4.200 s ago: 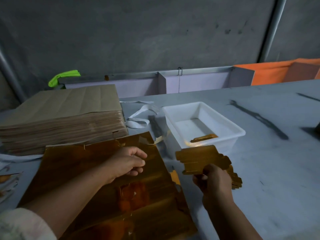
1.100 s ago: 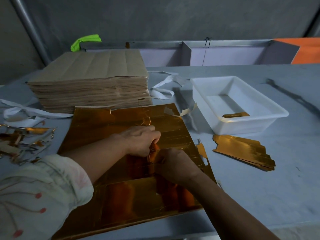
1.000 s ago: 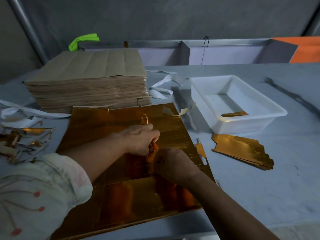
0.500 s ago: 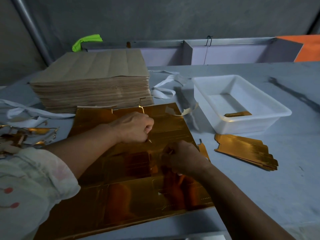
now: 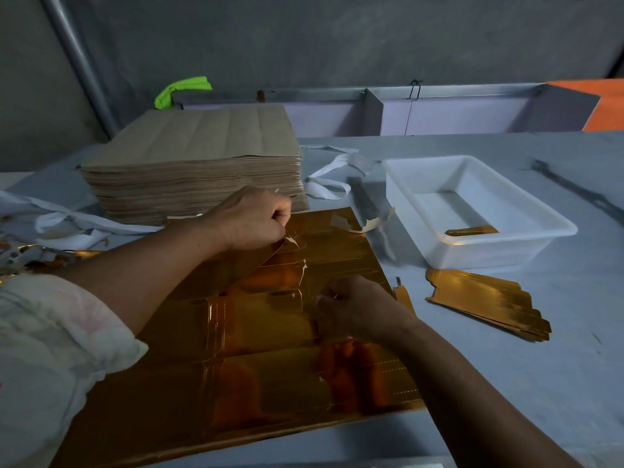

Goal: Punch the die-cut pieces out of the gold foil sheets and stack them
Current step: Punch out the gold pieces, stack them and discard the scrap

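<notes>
Head view, biggest first: grey surface (image 5: 506, 383) under everything, then one big gold foil sheet (image 5: 253, 383) lying flat in the middle (maybe more underneath, can't tell). Right behind the far edge, one thick brown paper stack (image 5: 202, 157). Off to the right, one white tub (image 5: 489, 255) with a single gold strip (image 5: 471, 230) inside, and just in front of the tub one fanned stack of punched pieces (image 5: 486, 305), too tightly layered to count. Two hands on the sheet: left hand (image 5: 253, 217) balled up near the far edge, fingers pinching a lifted flap (image 5: 270, 251) held up off the foil; right hand (image 5: 354, 309) mid-sheet, fingers curled down onto the foil, pinning or nipping a cut line, hard to say which. Probably mid-punch on one piece. Risks from here: yanking the flap too fast and tearing across the nicks instead of along them, with white torn fibres (image 5: 304, 270) showing at the split; creasing the mirror finish with too hard a pinch; dragging the whole sheet sideways with a slipping right hand. Smaller stuff: one small gold scrap (image 5: 403, 297) beside the sheet's right edge, a few white straps (image 5: 327, 184), one lime-green thing (image 5: 184, 89) at the back, one scrap heap (image 5: 20, 255) far left.
</notes>
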Demonstrator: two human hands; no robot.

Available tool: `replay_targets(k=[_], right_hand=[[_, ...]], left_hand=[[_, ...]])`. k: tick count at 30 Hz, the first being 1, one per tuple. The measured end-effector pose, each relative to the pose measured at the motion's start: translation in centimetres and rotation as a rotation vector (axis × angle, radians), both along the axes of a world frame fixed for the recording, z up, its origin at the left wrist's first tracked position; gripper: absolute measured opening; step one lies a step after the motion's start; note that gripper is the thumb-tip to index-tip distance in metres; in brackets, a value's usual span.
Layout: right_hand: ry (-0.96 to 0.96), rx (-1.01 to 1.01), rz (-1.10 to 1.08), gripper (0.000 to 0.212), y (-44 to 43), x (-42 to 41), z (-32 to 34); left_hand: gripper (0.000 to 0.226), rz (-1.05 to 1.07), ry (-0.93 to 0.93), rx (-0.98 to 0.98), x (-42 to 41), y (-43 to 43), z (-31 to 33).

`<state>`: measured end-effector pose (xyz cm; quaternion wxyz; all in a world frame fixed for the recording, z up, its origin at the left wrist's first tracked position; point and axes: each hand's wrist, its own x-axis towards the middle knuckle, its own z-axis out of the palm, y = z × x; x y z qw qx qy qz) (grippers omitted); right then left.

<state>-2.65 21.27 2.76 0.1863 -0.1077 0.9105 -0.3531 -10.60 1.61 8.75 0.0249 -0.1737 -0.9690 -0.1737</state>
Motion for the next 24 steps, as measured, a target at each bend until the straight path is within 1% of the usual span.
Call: replay_targets(k=[4, 8, 12, 15, 19, 24], right_hand=[[0.004, -0.011, -0.03, 0.014, -0.4, -0.4, -0.4], [-0.023, -0.038, -0.056, 0.024, -1.0, -0.7, -0.8], [-0.05, -0.063, -0.062, 0.023, -1.0, -0.8, -1.2], [-0.116, -0.068, -0.079, 0.03, -1.0, -0.9, -1.3], [-0.152, 0.009, -0.029, 0.012, -0.9, -1.1, -1.1], [-0.232, -0.141, -0.172, 0.009, 0.1, -1.5, 0.0]], left_hand=[[0.021, 0.009, 0.015, 0.019, 0.2, 0.0, 0.5], [0.024, 0.004, 0.027, 0.023, 0.4, 0.1, 1.1], [0.025, 0.022, 0.04, 0.055, 0.4, -0.1, 1.6], [0.027, 0.047, 0.047, 0.103, 0.5, -0.1, 2.0], [0.027, 0.059, 0.056, 0.133, 0.5, 0.3, 2.0], [0.026, 0.041, 0.086, 0.188, 0.2, 1.0, 1.4]])
